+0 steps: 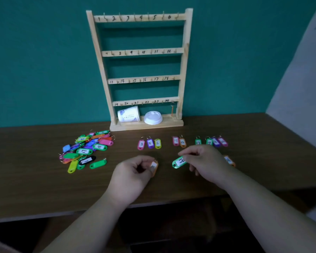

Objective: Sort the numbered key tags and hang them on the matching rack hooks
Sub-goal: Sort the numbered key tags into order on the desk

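A wooden rack (140, 52) with four rows of hooks numbered 1 to 24 stands at the back of the table. My left hand (133, 172) pinches an orange key tag (154, 167) just above the table. My right hand (204, 161) holds a green tag marked 19 (179, 162). A heap of mixed coloured tags (86, 149) lies at the left. Sorted tags lie in a row: 3, 5 and 6 (149, 143), then 11 and 12 (179, 141), then several more (212, 141). Another orange tag (229, 160) lies behind my right wrist.
A paper cup (129, 114) lies on its side on the rack's base, with a white lid (153, 117) beside it. A small item hangs from the rack's lowest row at the right (172, 108). The brown table (44, 179) ends at a front edge under my forearms.
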